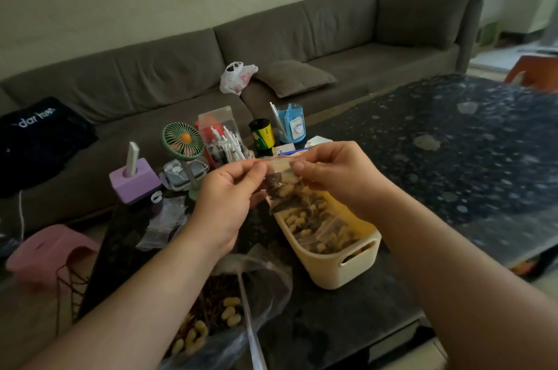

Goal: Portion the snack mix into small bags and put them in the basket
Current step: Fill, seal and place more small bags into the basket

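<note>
small clear zip bag at frame centre, packed with pale peanuts and dark bits; held above cream plastic basket | left hand pinches its top edge; right hand pinches the other end | basket holds filled bags; large clear bag of snack mix lower centre

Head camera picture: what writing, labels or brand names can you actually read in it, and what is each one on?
"dar haven", white letters, first part cut off or folded: dark garment on the sofa.
Red print on the white plastic bag: too blurred to read.
Label on the yellow-green can: too small to read.
Sticker on the blue pen holder: a picture, no legible words.
</note>
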A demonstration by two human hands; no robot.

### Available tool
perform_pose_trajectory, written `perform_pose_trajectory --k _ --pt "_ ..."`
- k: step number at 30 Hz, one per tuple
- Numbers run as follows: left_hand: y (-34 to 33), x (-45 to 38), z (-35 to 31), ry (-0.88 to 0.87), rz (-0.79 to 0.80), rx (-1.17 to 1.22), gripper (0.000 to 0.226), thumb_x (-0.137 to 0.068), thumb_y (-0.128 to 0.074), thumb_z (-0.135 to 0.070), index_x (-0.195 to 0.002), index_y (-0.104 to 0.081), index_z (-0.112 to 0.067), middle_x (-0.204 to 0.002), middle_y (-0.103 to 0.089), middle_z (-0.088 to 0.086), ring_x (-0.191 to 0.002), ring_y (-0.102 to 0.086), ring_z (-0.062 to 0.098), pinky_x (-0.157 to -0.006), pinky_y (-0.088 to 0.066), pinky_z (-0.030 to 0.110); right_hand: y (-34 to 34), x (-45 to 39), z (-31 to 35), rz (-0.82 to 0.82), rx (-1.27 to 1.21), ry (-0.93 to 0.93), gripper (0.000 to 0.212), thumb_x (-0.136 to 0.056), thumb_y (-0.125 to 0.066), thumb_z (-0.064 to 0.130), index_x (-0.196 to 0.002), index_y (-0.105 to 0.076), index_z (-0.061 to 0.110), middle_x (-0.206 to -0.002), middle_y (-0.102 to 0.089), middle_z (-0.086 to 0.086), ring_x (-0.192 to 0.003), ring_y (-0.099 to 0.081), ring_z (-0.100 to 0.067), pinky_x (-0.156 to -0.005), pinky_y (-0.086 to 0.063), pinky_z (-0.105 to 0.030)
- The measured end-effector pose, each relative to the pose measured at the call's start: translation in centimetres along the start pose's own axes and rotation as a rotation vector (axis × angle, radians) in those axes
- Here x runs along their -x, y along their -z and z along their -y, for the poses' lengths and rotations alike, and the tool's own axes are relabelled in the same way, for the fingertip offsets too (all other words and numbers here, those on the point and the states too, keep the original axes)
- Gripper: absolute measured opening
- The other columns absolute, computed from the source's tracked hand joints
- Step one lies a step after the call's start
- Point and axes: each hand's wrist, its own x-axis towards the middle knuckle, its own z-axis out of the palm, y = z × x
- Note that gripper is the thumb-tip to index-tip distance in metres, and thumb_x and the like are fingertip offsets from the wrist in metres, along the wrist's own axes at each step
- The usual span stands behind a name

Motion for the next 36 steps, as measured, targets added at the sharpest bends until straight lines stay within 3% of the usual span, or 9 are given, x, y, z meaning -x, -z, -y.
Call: perform_pose_trajectory --k 7,10,12,17,20,24,26,30,36 --pt "-1.4 -0.8 -0.5 0.05 -0.06 -0.115 0.035 -0.103 -0.064 -0.013 -0.077 -0.078 -0.031 -0.102 -0.079 0.002 -0.105 -0.071 0.024 -0.092 -0.058 0.047 0.3 0.0 0.2 -0.023 -0.054 -0.02 0.022 -0.094 -0.075 0.017 -0.073 -0.078 0.022 -0.092 -0.077 -0.008 -0.102 -0.072 -0.034 -0.092 -0.06 -0.048" --pt "-1.9 -0.8 -0.5 0.073 -0.067 -0.095 0.024 -0.104 -0.063 -0.015 -0.088 -0.077 -0.026 -0.101 -0.079 0.0 -0.102 -0.073 0.022 -0.081 -0.058 0.041 0.3 -0.1 0.1 -0.034 -0.114 -0.05 0.008 -0.094 -0.075 0.018 -0.09 -0.08 0.023 -0.098 -0.078 -0.001 -0.098 -0.076 -0.021 -0.088 -0.063 -0.042" --pt "-2.2 -0.7 -0.5 0.088 -0.027 -0.058 0.022 -0.104 -0.064 -0.014 -0.093 -0.079 -0.026 -0.099 -0.08 -0.001 -0.098 -0.075 0.022 -0.073 -0.059 0.035 0.3 -0.2 -0.1 -0.015 -0.102 -0.075 0.015 -0.094 -0.075 0.018 -0.106 -0.078 0.027 -0.101 -0.078 0.003 -0.094 -0.077 -0.012 -0.083 -0.063 -0.035" --pt "-0.7 -0.9 0.5 0.062 -0.01 -0.092 0.02 -0.104 -0.066 -0.028 -0.123 -0.071 -0.028 -0.109 -0.077 -0.002 -0.088 -0.077 0.019 -0.07 -0.06 0.029 0.1 -0.9 -1.0 -0.11 0.122 -0.072 0.01 -0.094 -0.075 0.025 -0.104 -0.076 0.027 -0.093 -0.077 0.007 -0.088 -0.076 -0.008 -0.082 -0.063 -0.03" --pt "0.4 -1.7 1.7 0.239 -0.145 -0.316 0.031 -0.101 -0.069 -0.041 -0.124 -0.06 -0.022 -0.111 -0.067 0.005 -0.085 -0.067 0.019 -0.059 -0.054 0.03 0.1 -1.5 -1.6 -0.081 0.272 -0.096 0.011 -0.095 -0.074 0.027 -0.105 -0.075 0.031 -0.1 -0.074 0.009 -0.093 -0.072 -0.01 -0.086 -0.063 -0.033" --pt "0.1 -1.2 2.6 0.561 0.129 -0.289 0.028 -0.103 -0.067 -0.033 -0.121 -0.063 -0.012 -0.106 -0.067 0.015 -0.077 -0.071 0.024 -0.054 -0.057 0.032 -0.7 -1.8 -2.2 0.014 0.56 -0.08 0.012 -0.096 -0.074 0.029 -0.098 -0.069 0.039 -0.1 -0.067 0.012 -0.091 -0.066 -0.008 -0.08 -0.06 -0.026" --pt "-0.5 -0.4 2.6 0.521 0.227 -0.217 0.02 -0.108 -0.059 -0.024 -0.114 -0.065 -0.007 -0.097 -0.072 0.017 -0.075 -0.076 0.027 -0.061 -0.062 0.035 -1.0 -2.1 -2.5 0.022 0.649 -0.086 0.01 -0.097 -0.072 0.032 -0.1 -0.068 0.041 -0.097 -0.068 0.009 -0.088 -0.068 -0.01 -0.079 -0.063 -0.029" --pt "-1.4 1.2 2.8 0.313 0.209 -0.212 0.013 -0.108 -0.058 -0.018 -0.101 -0.062 -0.008 -0.085 -0.078 0.013 -0.074 -0.078 0.025 -0.062 -0.062 0.034 -1.0 -2.3 -2.6 0.067 0.779 -0.141 0.006 -0.099 -0.069 0.032 -0.104 -0.072 0.031 -0.092 -0.07 0.006 -0.085 -0.068 -0.013 -0.082 -0.06 -0.032" --pt "-1.5 3.8 4.2 0.032 0.228 -0.328 0.023 -0.105 -0.063 -0.024 -0.083 -0.059 -0.021 -0.088 -0.071 0.022 -0.078 -0.077 0.033 -0.066 -0.063 0.04 -1.3 -2.7 -4.1 0.12 0.877 -0.189 0.015 -0.097 -0.071 0.032 -0.109 -0.064 0.024 -0.101 -0.068 0.004 -0.09 -0.064 -0.013 -0.087 -0.056 -0.034"
